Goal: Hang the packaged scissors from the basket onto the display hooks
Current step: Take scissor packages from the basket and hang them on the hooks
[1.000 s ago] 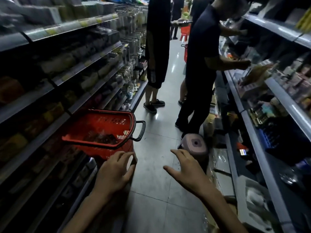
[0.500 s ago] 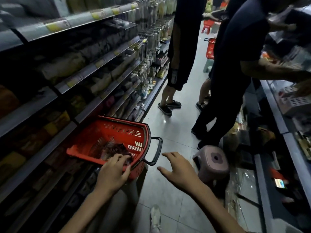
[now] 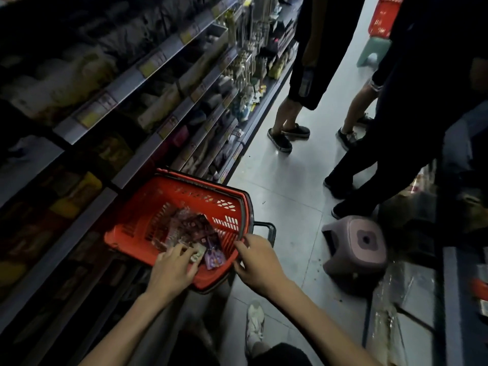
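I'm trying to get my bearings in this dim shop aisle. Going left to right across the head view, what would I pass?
Stocked shelves → red basket → purple stool → low shelf edge.
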Motion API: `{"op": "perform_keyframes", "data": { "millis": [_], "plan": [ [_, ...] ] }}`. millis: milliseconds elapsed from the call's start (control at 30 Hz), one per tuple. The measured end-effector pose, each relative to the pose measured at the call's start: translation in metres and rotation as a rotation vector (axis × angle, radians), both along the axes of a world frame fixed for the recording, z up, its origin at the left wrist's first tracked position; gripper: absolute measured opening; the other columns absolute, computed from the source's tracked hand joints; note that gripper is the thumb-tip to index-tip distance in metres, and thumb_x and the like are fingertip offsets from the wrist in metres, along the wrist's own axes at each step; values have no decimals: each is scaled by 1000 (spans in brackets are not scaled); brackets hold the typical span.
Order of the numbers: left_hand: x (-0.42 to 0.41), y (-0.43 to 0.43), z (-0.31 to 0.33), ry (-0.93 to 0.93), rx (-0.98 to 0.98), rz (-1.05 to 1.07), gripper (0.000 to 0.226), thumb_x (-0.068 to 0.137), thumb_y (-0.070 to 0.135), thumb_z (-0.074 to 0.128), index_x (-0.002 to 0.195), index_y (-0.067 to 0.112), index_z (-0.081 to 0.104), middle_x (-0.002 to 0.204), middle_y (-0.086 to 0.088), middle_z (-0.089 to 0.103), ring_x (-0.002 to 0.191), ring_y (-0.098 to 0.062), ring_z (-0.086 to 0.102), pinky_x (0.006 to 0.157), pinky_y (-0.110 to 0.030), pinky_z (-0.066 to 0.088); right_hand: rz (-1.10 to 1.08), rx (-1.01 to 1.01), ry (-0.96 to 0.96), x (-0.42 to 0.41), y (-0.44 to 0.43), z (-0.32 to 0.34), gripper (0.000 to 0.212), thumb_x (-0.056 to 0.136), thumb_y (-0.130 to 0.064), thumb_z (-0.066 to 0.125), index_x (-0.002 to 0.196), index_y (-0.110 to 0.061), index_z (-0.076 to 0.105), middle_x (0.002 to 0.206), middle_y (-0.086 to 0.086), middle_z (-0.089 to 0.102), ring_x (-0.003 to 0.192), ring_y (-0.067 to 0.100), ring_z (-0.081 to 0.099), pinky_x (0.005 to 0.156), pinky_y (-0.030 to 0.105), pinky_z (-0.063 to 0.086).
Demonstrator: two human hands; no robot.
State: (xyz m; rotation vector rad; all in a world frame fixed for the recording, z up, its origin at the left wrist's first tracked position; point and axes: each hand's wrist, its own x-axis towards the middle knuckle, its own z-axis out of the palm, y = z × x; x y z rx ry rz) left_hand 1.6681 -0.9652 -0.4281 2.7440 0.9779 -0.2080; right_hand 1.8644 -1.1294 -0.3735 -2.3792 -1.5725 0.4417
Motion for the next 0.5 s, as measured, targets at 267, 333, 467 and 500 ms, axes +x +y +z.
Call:
{"op": "perform_keyframes", "data": {
  "millis": [267, 333, 467, 500],
  "plan": [
    [-33, 72, -38, 200, -77, -92, 54, 87, 57, 38, 112, 27, 76, 99, 2, 69, 94, -28, 72, 78, -43, 56, 62, -165, -29, -15, 65, -62, 17, 73, -25, 63, 83, -12, 63, 86, 12, 60, 82, 34, 57, 73, 40, 49],
    [-41, 92, -48, 212, -97, -120, 56, 88, 58, 37, 112, 27, 76, 99, 2, 69, 95, -28, 71, 80, -43, 56, 43, -290, 24, -20, 85, -78, 18, 63, -22, 70, 77, -12, 64, 77, 12, 60, 74, 35, 59, 67, 39, 50],
    [-49, 125, -67, 211, -113, -174, 57, 91, 60, 35, 108, 24, 77, 96, 1, 71, 93, -29, 72, 77, -41, 55, 18, -508, 50, -27, 131, -112, 24, 82, -18, 67, 105, -9, 68, 102, 17, 66, 97, 40, 64, 79, 41, 50],
    [-49, 131, -71, 210, -123, -191, 56, 92, 60, 36, 107, 24, 77, 95, 1, 71, 92, -29, 73, 75, -41, 55, -15, -538, 80, -27, 141, -125, 29, 90, -22, 62, 116, -9, 65, 114, 18, 64, 108, 40, 62, 85, 42, 50]
  ]
}}
